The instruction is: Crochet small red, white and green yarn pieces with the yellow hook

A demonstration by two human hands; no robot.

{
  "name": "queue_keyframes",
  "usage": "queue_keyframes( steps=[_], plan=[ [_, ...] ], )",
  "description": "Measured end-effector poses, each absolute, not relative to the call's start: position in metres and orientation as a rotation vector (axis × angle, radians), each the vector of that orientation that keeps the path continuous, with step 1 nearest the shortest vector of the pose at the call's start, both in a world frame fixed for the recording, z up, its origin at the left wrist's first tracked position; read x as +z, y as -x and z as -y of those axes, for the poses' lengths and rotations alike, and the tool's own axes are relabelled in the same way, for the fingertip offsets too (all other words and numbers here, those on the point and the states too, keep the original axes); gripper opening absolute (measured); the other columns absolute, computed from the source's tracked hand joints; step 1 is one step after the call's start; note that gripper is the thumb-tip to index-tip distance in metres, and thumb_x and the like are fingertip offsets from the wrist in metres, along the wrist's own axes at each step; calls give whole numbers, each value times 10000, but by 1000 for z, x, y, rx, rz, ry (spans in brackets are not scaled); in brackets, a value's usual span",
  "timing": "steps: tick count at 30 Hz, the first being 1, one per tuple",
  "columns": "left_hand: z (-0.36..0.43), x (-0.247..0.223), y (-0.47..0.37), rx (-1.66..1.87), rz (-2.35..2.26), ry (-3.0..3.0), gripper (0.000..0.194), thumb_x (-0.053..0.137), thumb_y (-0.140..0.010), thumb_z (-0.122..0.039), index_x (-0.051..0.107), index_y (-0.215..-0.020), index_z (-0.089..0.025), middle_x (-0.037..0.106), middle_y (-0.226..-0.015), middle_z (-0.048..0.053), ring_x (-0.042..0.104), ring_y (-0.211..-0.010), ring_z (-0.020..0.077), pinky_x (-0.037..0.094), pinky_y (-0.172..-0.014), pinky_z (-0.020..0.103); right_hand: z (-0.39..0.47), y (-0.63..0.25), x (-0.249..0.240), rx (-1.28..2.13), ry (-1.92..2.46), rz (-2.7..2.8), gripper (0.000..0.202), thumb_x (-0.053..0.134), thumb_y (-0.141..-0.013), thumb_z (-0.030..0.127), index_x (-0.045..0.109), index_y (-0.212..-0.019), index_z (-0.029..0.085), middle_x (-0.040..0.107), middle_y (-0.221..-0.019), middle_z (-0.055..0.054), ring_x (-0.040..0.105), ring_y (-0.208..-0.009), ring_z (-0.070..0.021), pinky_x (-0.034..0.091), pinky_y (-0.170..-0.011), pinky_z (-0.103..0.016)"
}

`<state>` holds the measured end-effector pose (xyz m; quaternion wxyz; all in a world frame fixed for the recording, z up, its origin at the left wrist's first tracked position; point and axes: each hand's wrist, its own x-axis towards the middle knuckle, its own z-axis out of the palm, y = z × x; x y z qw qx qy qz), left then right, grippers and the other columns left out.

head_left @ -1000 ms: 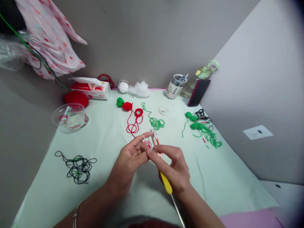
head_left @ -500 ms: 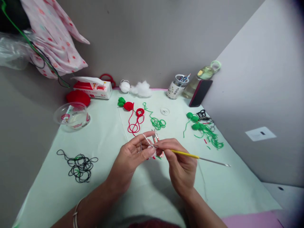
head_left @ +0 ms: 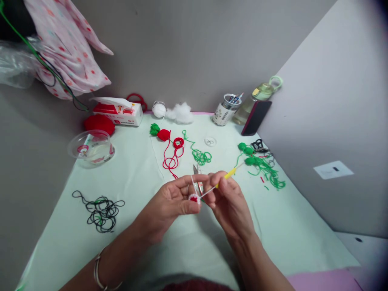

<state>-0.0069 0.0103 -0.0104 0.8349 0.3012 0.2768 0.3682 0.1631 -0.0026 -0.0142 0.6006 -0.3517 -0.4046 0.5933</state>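
A small round crochet piece (head_left: pixel 194 199), red in the middle with a white rim, is pinched between the thumb and fingers of my left hand (head_left: pixel 171 202). White yarn runs up from it over my left index finger. In my right hand (head_left: pixel 232 198) is a crochet hook with a yellow handle (head_left: pixel 229 174), its far end pointing up and right. The hook's thin shaft reaches down to the white edge of the piece. Small scissors (head_left: pixel 198 184) lie on the table, partly hidden behind my hands.
Red yarn (head_left: pixel 171 161) and green yarn (head_left: pixel 202 157) lie beyond my hands, black cord (head_left: pixel 103 214) at the left. Green pieces (head_left: pixel 250 161) and a phone (head_left: pixel 257 118) are at right. A tissue box (head_left: pixel 130 115) and clear tub (head_left: pixel 100 151) stand back left.
My right hand has turned, swinging the hook from pointing down-right to up-right. My left hand has tilted, and the red middle of the crochet piece now shows more.
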Motion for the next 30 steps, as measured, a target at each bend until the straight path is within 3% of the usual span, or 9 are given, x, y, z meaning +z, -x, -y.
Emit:
queue_keyframes(
  steps=[3,5,12,19,24,27,30],
  plan=[
    [-5,-10,1,913,-757,-670,500,930,-766,-242,795,-1245,-278,749,-937,31,692,-969,206,501,-962,349,8,-156,-19,1046,883,1160,158,709,-993,353,813,-935,250,789,-868,-48,720,-797,-184,574,-683,-297],
    [-2,-11,-2,979,-845,-709,506,913,-784,-240,780,-1269,-287,735,-956,24,684,-984,206,509,-967,351,11,-153,-21,878,917,1257,142,693,-1006,280,835,-992,271,823,-963,-59,745,-944,-208,589,-777,-328],
    [-5,-14,0,1006,-840,-706,356,841,-873,-299,793,-1225,-269,675,-888,-5,627,-850,147,485,-832,289,11,-157,-29,914,953,1231,174,655,-1032,281,829,-1037,292,818,-1006,-56,726,-899,-203,584,-771,-362],
    [-4,-10,0,1075,-942,-723,517,893,-804,-252,750,-1301,-254,671,-807,-28,619,-803,155,488,-802,302,8,-157,-30,989,909,1221,128,709,-992,308,828,-1026,274,747,-988,-63,671,-791,-177,574,-693,-334],
    [-3,-11,0,1015,-863,-719,546,876,-831,-266,708,-1350,-228,670,-794,-24,661,-809,182,494,-862,357,3,-159,-25,1171,842,1126,166,703,-991,360,820,-952,250,699,-847,-25,636,-624,-136,571,-588,-289],
    [-3,-13,-2,1012,-822,-698,545,880,-837,-271,705,-1350,-217,689,-793,-21,654,-812,169,488,-867,338,10,-157,-27,912,916,1326,171,670,-1009,248,832,-1044,286,728,-915,-43,682,-706,-155,590,-630,-297],
    [0,-13,-5,1024,-807,-648,503,885,-840,-280,723,-1313,-223,705,-809,-21,647,-833,153,492,-883,314,19,-152,-31,433,1010,1558,372,658,-986,103,814,-1192,370,759,-1045,-62,737,-903,-195,616,-749,-326]
  ],
)
